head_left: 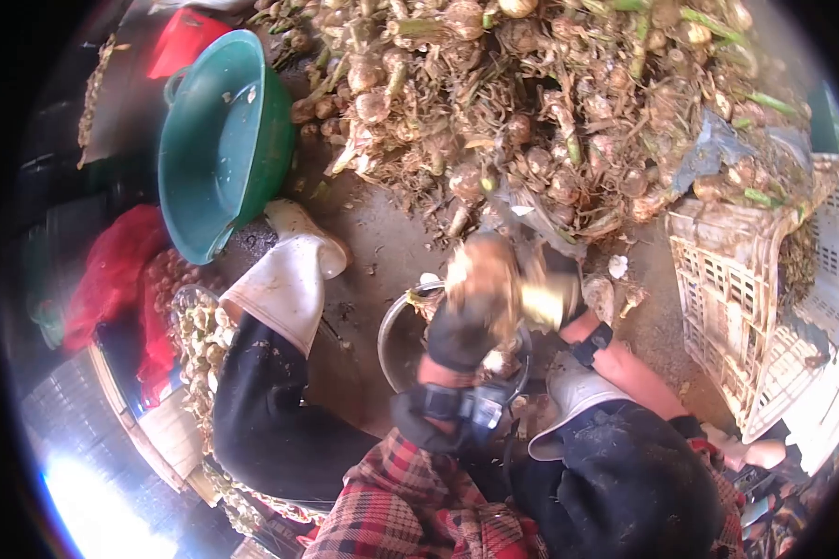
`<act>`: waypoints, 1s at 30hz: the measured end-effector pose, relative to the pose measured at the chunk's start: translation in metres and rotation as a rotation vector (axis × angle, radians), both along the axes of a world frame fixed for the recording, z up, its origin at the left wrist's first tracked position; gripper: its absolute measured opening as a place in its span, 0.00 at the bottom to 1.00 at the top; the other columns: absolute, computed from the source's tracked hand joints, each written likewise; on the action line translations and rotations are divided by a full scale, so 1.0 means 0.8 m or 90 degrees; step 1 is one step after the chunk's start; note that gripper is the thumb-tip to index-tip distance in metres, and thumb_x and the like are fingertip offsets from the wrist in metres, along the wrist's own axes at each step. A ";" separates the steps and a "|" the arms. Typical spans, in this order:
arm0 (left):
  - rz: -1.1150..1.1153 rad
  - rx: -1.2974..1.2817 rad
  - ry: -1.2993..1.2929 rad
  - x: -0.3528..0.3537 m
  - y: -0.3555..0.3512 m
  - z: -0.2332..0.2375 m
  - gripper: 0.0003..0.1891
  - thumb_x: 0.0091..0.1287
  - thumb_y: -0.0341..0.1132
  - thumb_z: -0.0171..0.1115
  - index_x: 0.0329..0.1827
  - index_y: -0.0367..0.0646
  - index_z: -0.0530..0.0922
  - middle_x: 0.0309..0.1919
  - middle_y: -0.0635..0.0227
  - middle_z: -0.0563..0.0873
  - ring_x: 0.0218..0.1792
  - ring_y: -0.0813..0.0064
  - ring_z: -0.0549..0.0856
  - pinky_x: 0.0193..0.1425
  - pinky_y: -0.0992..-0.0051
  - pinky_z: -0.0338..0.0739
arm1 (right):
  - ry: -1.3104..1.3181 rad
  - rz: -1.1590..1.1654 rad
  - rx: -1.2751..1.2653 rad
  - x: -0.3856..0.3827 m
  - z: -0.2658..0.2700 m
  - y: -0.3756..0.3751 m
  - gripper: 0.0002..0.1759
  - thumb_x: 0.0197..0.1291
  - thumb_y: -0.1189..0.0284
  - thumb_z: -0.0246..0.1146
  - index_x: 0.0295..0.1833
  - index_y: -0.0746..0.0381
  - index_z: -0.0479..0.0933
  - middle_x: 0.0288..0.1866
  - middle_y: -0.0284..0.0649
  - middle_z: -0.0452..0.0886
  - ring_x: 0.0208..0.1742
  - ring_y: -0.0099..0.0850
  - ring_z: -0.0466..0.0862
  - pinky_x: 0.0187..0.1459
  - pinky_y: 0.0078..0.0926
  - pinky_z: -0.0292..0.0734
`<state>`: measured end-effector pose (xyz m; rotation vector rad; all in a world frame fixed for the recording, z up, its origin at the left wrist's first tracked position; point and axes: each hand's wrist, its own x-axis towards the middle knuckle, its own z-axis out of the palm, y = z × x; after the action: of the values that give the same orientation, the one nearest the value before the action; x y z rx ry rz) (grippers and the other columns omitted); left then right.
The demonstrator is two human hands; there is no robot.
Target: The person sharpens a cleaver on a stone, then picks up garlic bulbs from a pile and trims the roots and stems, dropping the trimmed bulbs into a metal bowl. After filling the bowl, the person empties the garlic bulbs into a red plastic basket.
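Over a round metal basin (388, 347) between my knees, my left hand (464, 328) in a dark glove is closed around garlic (481, 265), smeared by motion. Close on its right is my right hand (561, 279), also dark-gloved and blurred, with fingers curled. Beside those fingers shows a shiny yellowish thing (544, 302) whose kind I cannot make out. Garlic bulbs lie partly hidden in the basin beneath my hands. A large heap of garlic (522, 121) with dry roots and cut green stems spreads just beyond them.
A green plastic tub (219, 149) leans tilted at the left, near red netting (121, 265). Peeled-looking pale garlic (200, 349) lies beside my left leg. At the right stands a dirty white plastic crate (727, 298). My white boots (284, 279) flank the basin.
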<state>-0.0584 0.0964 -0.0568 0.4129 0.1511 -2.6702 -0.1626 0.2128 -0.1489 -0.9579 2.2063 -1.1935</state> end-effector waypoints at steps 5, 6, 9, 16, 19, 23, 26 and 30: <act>-0.693 -0.669 -0.246 0.053 -0.123 0.004 0.40 0.50 0.46 0.78 0.64 0.38 0.70 0.55 0.62 0.79 0.58 0.72 0.78 0.61 0.70 0.73 | -0.044 -0.058 0.046 -0.001 0.010 0.009 0.09 0.50 0.70 0.66 0.30 0.64 0.76 0.25 0.53 0.79 0.30 0.52 0.81 0.31 0.41 0.76; -0.648 -0.815 -0.373 0.044 -0.130 -0.002 0.34 0.52 0.41 0.77 0.60 0.38 0.73 0.49 0.64 0.83 0.52 0.75 0.80 0.56 0.71 0.76 | -0.069 -0.082 0.042 -0.001 0.011 0.010 0.09 0.50 0.70 0.65 0.30 0.64 0.76 0.25 0.53 0.79 0.30 0.53 0.81 0.31 0.40 0.75; -0.448 -1.039 -0.723 -0.033 -0.134 -0.082 0.24 0.61 0.43 0.68 0.54 0.34 0.78 0.41 0.61 0.86 0.42 0.73 0.84 0.47 0.75 0.79 | -0.072 -0.095 0.046 -0.006 0.010 0.012 0.08 0.51 0.70 0.65 0.30 0.64 0.77 0.25 0.54 0.79 0.31 0.53 0.81 0.30 0.39 0.75; -0.693 -1.068 -0.938 -0.141 -0.140 -0.148 0.40 0.46 0.61 0.69 0.45 0.26 0.77 0.35 0.44 0.85 0.41 0.52 0.86 0.46 0.63 0.79 | -0.092 -0.151 0.035 -0.014 0.010 0.020 0.10 0.51 0.70 0.65 0.31 0.67 0.78 0.25 0.55 0.78 0.31 0.53 0.81 0.31 0.38 0.76; -0.514 -1.001 -0.844 -0.117 -0.141 -0.153 0.38 0.45 0.51 0.75 0.50 0.27 0.74 0.39 0.49 0.86 0.42 0.56 0.86 0.48 0.65 0.79 | -0.051 -0.156 0.007 -0.019 0.015 0.017 0.09 0.51 0.71 0.65 0.31 0.67 0.78 0.25 0.55 0.78 0.31 0.53 0.81 0.30 0.38 0.76; -0.184 -1.171 -0.663 -0.086 -0.109 -0.082 0.41 0.41 0.41 0.81 0.58 0.32 0.70 0.48 0.55 0.82 0.49 0.65 0.81 0.56 0.68 0.75 | 0.004 -0.145 -0.004 -0.034 0.058 0.010 0.08 0.50 0.72 0.67 0.30 0.65 0.76 0.24 0.52 0.77 0.29 0.52 0.81 0.27 0.38 0.75; -0.266 -1.227 -0.646 -0.065 -0.092 -0.059 0.42 0.40 0.42 0.82 0.58 0.34 0.70 0.45 0.56 0.82 0.47 0.64 0.81 0.54 0.68 0.75 | 0.066 -0.084 -0.018 -0.046 0.084 0.004 0.09 0.50 0.72 0.67 0.34 0.61 0.74 0.27 0.48 0.77 0.28 0.50 0.80 0.27 0.40 0.75; -0.389 -1.114 -0.583 -0.058 -0.065 -0.032 0.42 0.43 0.43 0.81 0.59 0.37 0.68 0.49 0.56 0.80 0.52 0.65 0.78 0.60 0.68 0.72 | 0.175 0.001 0.010 -0.050 0.106 0.001 0.13 0.46 0.70 0.67 0.37 0.60 0.74 0.34 0.44 0.78 0.31 0.46 0.82 0.30 0.39 0.77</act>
<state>-0.1051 0.0443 -0.0825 0.9443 -2.4978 -1.6737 -0.2028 0.2133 -0.0642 -1.1776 2.4204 -1.0972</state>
